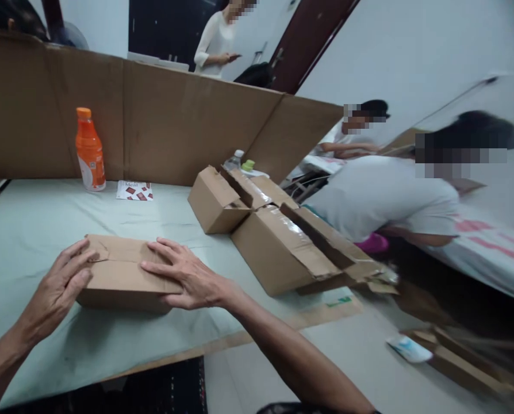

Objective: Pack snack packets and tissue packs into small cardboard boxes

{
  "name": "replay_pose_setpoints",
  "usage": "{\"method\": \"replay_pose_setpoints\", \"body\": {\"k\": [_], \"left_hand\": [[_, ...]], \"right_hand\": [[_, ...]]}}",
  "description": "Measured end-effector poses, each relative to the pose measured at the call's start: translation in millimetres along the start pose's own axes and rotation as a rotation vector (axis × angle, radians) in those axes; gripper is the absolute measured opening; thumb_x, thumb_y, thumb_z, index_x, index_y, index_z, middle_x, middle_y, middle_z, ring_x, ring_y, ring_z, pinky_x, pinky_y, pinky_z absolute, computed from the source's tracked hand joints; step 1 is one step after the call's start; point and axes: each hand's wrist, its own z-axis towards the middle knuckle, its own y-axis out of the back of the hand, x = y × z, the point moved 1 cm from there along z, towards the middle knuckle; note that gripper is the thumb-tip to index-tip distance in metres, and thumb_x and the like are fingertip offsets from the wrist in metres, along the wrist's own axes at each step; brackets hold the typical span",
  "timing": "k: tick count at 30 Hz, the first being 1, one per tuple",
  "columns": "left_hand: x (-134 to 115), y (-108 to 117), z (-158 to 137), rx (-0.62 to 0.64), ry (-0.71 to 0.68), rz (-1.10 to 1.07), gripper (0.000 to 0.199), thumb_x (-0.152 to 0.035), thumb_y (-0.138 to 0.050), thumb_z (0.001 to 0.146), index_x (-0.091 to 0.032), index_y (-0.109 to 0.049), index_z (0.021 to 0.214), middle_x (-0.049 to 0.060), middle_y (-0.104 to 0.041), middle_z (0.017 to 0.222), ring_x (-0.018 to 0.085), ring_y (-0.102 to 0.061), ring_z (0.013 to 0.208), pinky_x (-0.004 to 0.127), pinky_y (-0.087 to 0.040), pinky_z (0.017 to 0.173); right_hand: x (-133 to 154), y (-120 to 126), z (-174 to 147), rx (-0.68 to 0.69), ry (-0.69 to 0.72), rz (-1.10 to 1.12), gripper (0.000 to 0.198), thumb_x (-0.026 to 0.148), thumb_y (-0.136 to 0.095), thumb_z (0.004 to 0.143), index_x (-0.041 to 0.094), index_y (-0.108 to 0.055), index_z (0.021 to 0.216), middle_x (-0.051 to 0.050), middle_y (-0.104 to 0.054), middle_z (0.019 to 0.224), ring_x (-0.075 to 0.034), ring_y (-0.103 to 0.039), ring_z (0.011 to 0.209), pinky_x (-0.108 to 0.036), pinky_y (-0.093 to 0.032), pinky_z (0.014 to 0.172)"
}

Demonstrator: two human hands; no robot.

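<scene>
A small closed cardboard box (125,276) sits on the pale green cloth in front of me. My left hand (62,282) grips its left end, fingers over the top near a torn or creased flap. At the right end my right hand (188,276) spreads its fingers over the top, thumb down along the near side. The box is held between both hands. Beyond it stand an orange bottle (90,150) and a flat printed packet (134,190) with red shapes.
Open cardboard boxes (278,247) stand together at the table's right side, with a clear bottle (235,160) behind. A tall cardboard screen (175,121) borders the back. Another box (459,359) lies on the floor. People in white tops sit at the right; one stands behind the screen.
</scene>
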Motion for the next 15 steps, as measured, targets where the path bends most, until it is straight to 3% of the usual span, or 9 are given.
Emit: {"method": "replay_pose_setpoints", "body": {"k": [4,6,8,12,15], "left_hand": [[-15.4,-26.4,-0.6,0.158,0.065,-0.062,0.06,-0.059,-0.044,0.101,-0.033,-0.047,0.154,0.007,-0.032,0.17,0.039,-0.047,0.146,0.051,-0.057,0.106],[-19.9,-38.7,-1.9,0.259,0.11,-0.112,0.062,-0.06,-0.046,0.099,-0.035,-0.045,0.156,0.008,-0.029,0.171,0.039,-0.052,0.142,0.039,-0.067,0.083],[-20.6,-48.3,-3.0,0.336,0.137,-0.151,0.062,-0.059,-0.049,0.098,-0.034,-0.046,0.155,0.009,-0.028,0.171,0.039,-0.053,0.141,0.027,-0.064,0.062],[-17.2,-58.7,-4.8,0.399,0.089,-0.154,0.053,-0.051,-0.051,0.098,-0.029,-0.058,0.146,0.011,-0.036,0.167,0.039,-0.05,0.143,0.022,-0.061,0.056],[-18.0,-55.2,-13.3,0.383,0.08,-0.142,0.047,-0.048,-0.051,0.099,-0.027,-0.065,0.139,0.012,-0.041,0.164,0.039,-0.048,0.145,0.023,-0.062,0.057]], "right_hand": [[-7.7,-3.7,-90.7,-0.221,-0.244,-0.044,0.068,0.042,-0.066,0.092,0.029,-0.048,0.156,-0.012,-0.04,0.165,-0.035,-0.037,0.15,-0.058,-0.039,0.117],[-15.4,-6.3,-138.3,-0.357,-0.441,-0.158,0.062,0.042,-0.062,0.094,0.029,-0.052,0.153,-0.013,-0.046,0.16,-0.034,-0.044,0.145,-0.055,-0.043,0.114],[-23.8,-8.8,-172.0,-0.457,-0.643,-0.3,0.058,0.043,-0.061,0.094,0.025,-0.056,0.148,-0.015,-0.052,0.153,-0.035,-0.049,0.14,-0.054,-0.047,0.109],[-43.9,-10.4,-186.2,-0.484,-0.969,-0.522,0.053,0.046,-0.057,0.094,0.02,-0.061,0.141,-0.019,-0.059,0.144,-0.039,-0.053,0.133,-0.055,-0.052,0.096],[-51.8,-8.5,-176.4,-0.467,-1.049,-0.626,0.048,0.045,-0.053,0.098,0.02,-0.064,0.137,-0.019,-0.062,0.141,-0.042,-0.054,0.13,-0.058,-0.05,0.093]]}}
